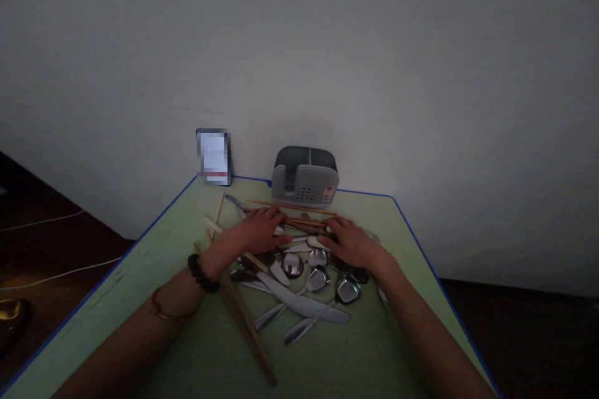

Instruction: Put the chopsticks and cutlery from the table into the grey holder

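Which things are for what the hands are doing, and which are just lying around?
Probably for the job:
chopsticks
spoons
knives
gray holder

Probably just there:
upright screen
shiny gold-coloured thing, lower left

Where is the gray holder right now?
In the head view, the gray holder stands near the middle of the far edge of the green table, to the right of the phone, with chopsticks lying just in front of it.
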Action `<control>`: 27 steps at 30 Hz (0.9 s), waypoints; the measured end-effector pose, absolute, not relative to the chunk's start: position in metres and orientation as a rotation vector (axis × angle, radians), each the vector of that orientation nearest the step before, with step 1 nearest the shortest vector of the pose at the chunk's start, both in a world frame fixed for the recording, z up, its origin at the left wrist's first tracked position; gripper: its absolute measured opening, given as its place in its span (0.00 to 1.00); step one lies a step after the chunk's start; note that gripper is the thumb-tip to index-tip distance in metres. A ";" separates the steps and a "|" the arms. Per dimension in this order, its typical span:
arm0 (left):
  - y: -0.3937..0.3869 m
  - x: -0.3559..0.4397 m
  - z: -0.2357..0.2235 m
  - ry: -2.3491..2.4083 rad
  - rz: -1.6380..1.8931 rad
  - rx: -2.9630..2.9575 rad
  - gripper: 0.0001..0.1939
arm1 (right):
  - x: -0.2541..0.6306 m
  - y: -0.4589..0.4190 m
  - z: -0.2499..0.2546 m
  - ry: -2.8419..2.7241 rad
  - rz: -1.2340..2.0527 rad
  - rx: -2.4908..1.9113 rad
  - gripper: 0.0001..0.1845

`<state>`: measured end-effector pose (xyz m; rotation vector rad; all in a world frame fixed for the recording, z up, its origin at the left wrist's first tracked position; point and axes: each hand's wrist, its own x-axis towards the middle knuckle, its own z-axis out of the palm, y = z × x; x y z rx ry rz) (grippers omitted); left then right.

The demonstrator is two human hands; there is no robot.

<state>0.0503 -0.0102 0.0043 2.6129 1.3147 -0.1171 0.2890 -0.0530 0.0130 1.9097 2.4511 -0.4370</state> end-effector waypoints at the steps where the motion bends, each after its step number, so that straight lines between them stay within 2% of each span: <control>1: -0.008 0.048 0.005 1.325 -0.108 2.607 0.32 | 0.288 -0.053 0.013 2.454 -0.416 1.947 0.29; 5: -0.001 0.041 0.000 1.432 -0.103 2.588 0.33 | 0.277 -0.051 0.009 2.457 -0.325 2.019 0.32; 11: 0.003 0.037 -0.002 1.497 -0.167 2.563 0.33 | 0.268 -0.052 0.003 2.413 -0.399 1.948 0.36; 15: -0.001 0.037 0.007 1.414 -0.161 2.568 0.29 | 0.278 -0.054 0.018 2.484 -0.512 1.840 0.35; 20: -0.012 0.037 0.022 1.261 -0.158 2.612 0.32 | 0.283 -0.067 0.043 2.637 -0.632 1.616 0.38; 24: -0.018 0.039 0.032 1.114 -0.169 2.646 0.31 | 0.270 -0.077 0.053 2.603 -0.689 1.513 0.27; 27: -0.018 0.042 0.034 1.079 -0.249 2.626 0.24 | 0.261 -0.077 0.051 2.546 -0.672 1.480 0.17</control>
